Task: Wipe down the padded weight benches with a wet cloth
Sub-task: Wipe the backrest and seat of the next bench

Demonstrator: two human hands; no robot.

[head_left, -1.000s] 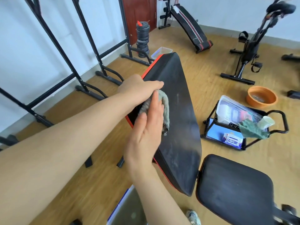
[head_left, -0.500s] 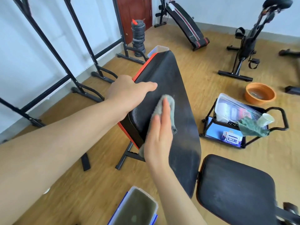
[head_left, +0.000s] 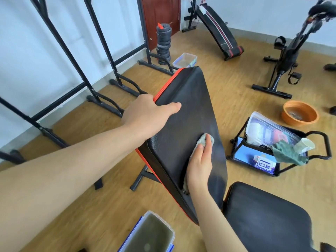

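my left hand (head_left: 147, 113) clamps the left edge of the tilted backrest pad (head_left: 187, 99). the thumb lies across the black face, and the fingers go over the orange-trimmed side, out of my sight. my right hand (head_left: 200, 164) is flat with the fingers straight and together, not curled round anything. it presses the grey-green cloth (head_left: 203, 140) against the pad's lower right part, close to the right edge. the cloth's fuzzy end sticks out past my fingertips and a bit of it shows under my wrist. the surface round the cloth looks dull and streaky.

the seat pad (head_left: 269, 219) sits just below the backrest at lower right, black and nearly touching it. on the wooden floor by my feet is a clear container (head_left: 164, 222) with blue clips, holding murky greenish water. off to the right is a black-framed rack (head_left: 325, 146) carrying a clear plastic box (head_left: 269, 128), a green rag (head_left: 289, 153) and a white cup (head_left: 305, 145). an orange basin (head_left: 289, 120) sits on the floor beyond it. farther back there's an exercise bike (head_left: 289, 57), a slanted sit-up bench (head_left: 218, 31), a stack of weight plates (head_left: 163, 44) and a small clear tub (head_left: 184, 60) just past the backrest's top end.
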